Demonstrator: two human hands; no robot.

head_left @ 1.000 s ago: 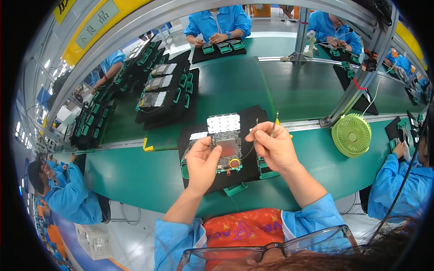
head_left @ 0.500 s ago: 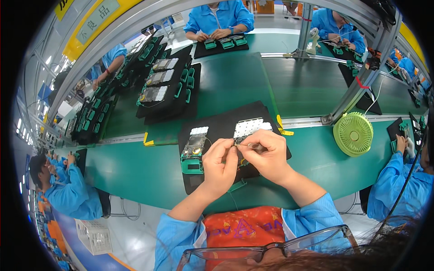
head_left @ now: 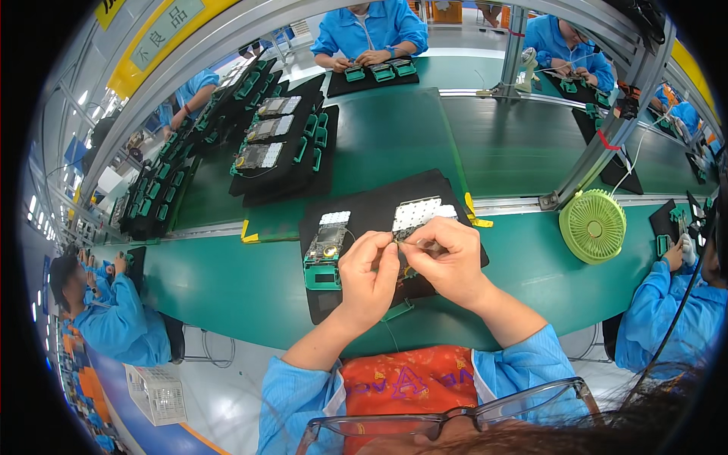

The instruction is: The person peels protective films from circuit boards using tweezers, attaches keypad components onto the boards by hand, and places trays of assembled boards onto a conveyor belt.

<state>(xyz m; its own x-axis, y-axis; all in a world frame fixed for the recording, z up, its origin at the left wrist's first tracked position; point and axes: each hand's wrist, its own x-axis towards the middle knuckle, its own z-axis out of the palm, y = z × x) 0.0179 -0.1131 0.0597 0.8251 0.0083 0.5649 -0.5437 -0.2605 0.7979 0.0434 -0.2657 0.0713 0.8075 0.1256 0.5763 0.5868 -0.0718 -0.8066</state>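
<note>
My left hand (head_left: 367,274) and my right hand (head_left: 455,264) meet fingertip to fingertip over a black foam pad (head_left: 323,305). Both are closed in a pinch. A thin wire (head_left: 426,244) shows at my right fingers; what the left fingertips pinch is too small to make out. Just beyond the fingers, a circuit board with a white keypad sheet (head_left: 417,213) lies on the pad, its near part hidden by my hands. To the left rests a second board (head_left: 328,241) with a green plastic frame (head_left: 323,277) at its near end. Another green part (head_left: 399,312) lies below my hands.
A green fan (head_left: 592,226) stands at the right by a metal post (head_left: 588,171). Beyond the bench, stacked black pads (head_left: 299,163) carry boards and green frames. Co-workers in blue sit across (head_left: 368,30), left (head_left: 125,322) and right (head_left: 671,318). A white basket (head_left: 157,394) is on the floor.
My hands hold nearly the same pinch in the same place. At the upper left, a co-worker's arm has shifted slightly.
</note>
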